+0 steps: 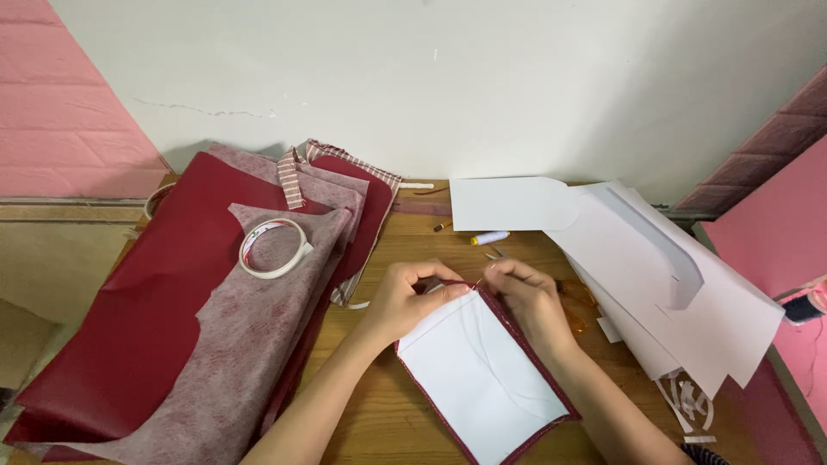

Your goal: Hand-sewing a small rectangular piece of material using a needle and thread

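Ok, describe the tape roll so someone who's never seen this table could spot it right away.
Start at the wooden table and look to its left half, at the big pile of dark red fabric. On top of that pile lies a greyish-pink piece, and the tape roll rests flat on it. It is the only white ring there.

- Two hands: left (403, 299), right (530, 299)
- One white-faced maroon panel (482, 375)
- One tape roll (274, 248)
- One thread spool (489, 238)
- One stack of white paper patterns (655, 275)
- One pile of maroon sheets (155, 327)
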